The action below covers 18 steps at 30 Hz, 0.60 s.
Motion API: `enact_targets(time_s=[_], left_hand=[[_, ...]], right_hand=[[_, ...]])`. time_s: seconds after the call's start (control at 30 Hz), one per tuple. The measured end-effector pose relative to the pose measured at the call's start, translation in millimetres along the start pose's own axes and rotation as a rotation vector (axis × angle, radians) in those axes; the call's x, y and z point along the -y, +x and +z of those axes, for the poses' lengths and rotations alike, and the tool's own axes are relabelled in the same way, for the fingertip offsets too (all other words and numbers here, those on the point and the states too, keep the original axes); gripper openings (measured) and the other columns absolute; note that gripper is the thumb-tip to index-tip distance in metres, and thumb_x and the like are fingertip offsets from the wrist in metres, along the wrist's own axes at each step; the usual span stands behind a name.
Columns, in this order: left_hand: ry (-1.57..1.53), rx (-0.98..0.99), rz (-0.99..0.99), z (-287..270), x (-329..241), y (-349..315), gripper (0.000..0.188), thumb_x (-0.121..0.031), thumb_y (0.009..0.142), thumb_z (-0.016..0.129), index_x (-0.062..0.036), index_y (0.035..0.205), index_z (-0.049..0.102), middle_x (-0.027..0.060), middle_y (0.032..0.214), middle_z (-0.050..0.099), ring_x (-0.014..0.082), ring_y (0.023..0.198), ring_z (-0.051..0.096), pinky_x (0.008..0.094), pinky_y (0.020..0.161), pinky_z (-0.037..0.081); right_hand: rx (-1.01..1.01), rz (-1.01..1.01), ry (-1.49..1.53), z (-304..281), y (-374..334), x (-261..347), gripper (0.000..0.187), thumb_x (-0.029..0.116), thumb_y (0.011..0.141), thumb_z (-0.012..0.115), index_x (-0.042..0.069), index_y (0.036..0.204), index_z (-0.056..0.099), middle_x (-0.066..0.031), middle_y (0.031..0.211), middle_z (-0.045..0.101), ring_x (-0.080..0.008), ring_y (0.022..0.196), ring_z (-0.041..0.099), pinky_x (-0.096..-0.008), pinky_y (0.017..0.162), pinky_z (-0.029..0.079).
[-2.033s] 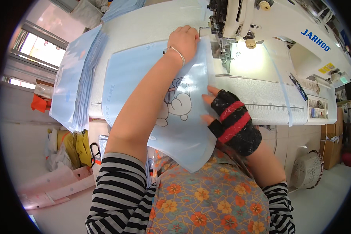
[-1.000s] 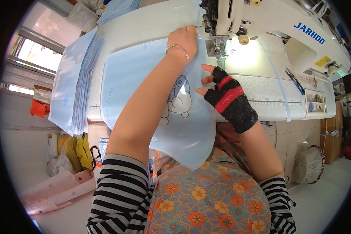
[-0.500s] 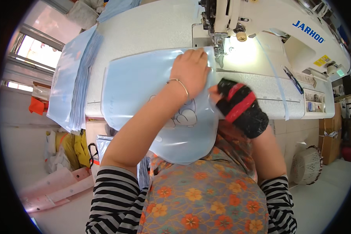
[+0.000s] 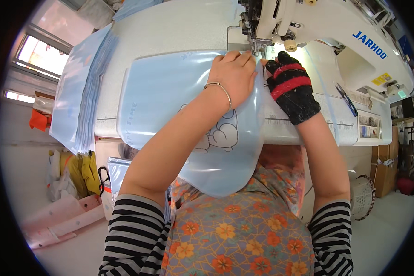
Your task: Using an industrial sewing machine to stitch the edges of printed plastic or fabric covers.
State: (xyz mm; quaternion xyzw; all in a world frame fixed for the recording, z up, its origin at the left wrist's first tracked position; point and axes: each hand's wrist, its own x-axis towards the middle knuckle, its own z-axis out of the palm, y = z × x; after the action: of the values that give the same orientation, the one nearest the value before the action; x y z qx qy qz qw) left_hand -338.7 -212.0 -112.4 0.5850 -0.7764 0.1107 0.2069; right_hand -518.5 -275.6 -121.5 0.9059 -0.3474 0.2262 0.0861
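A light-blue plastic sheet (image 4: 161,87) with a cartoon print and a rounded lower end lies partly on the sewing machine bed. Its lower end hangs over the front edge onto my lap. My left hand (image 4: 232,73), a bangle at its wrist, grips the sheet's upper right corner with bent fingers, close to the presser foot (image 4: 261,46). On the sheet's right side, my right hand (image 4: 290,85) wears a black fingerless glove with red bands. Its fingertips are closed at the sheet's edge just below the foot; the exact pinch is partly hidden.
A thick stack of blue sheets (image 4: 80,92) overhangs the table's left end. Right of my hands lie thread snips (image 4: 347,99) and a small compartment tray of bobbins (image 4: 369,126). The machine head (image 4: 336,37) overhangs the bed. A white basket (image 4: 362,198) stands on the floor.
My right hand has moved up from the table's front toward the presser foot. My left hand and the sheet have shifted slightly right, bringing the corner to the foot.
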Motion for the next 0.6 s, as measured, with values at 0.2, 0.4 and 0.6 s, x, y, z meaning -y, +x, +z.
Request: enact_targets(time_s=[0.2, 0.4, 0.6], left_hand=[[-0.007, 0.035, 0.012, 1, 5, -2, 0.033, -0.026, 0.090, 0.056, -0.0057, 0.116, 0.061, 0.0087, 0.132, 0.058, 0.0242, 0.119, 0.051, 0.0433, 0.097, 0.042], [-0.025, 0.081, -0.001, 0, 11, 4, 0.038, -0.029, 0.091, 0.055, -0.0025, 0.117, 0.059, 0.0119, 0.133, 0.056, 0.0273, 0.124, 0.049, 0.0454, 0.102, 0.039], [-0.027, 0.130, 0.031, -18, -11, -33, 0.046, -0.031, 0.091, 0.056, -0.0012, 0.126, 0.053, 0.0166, 0.143, 0.045, 0.0309, 0.132, 0.041, 0.0497, 0.109, 0.032]], right_hand=[[-0.174, -0.058, 0.251, -39, -53, 33, 0.028, 0.008, 0.076, 0.064, 0.005, 0.104, 0.068, -0.0147, 0.097, 0.067, -0.0318, 0.098, 0.060, -0.0424, 0.078, 0.051], [0.210, 0.133, 0.701, -46, -151, 77, 0.038, 0.026, 0.078, 0.069, 0.004, 0.109, 0.066, -0.0161, 0.109, 0.065, -0.0342, 0.107, 0.057, -0.0431, 0.094, 0.044], [0.268, 0.589, 1.648, -15, -149, 109, 0.062, 0.031, 0.078, 0.073, 0.004, 0.130, 0.052, -0.0090, 0.125, 0.058, -0.0238, 0.113, 0.055, -0.0394, 0.099, 0.042]])
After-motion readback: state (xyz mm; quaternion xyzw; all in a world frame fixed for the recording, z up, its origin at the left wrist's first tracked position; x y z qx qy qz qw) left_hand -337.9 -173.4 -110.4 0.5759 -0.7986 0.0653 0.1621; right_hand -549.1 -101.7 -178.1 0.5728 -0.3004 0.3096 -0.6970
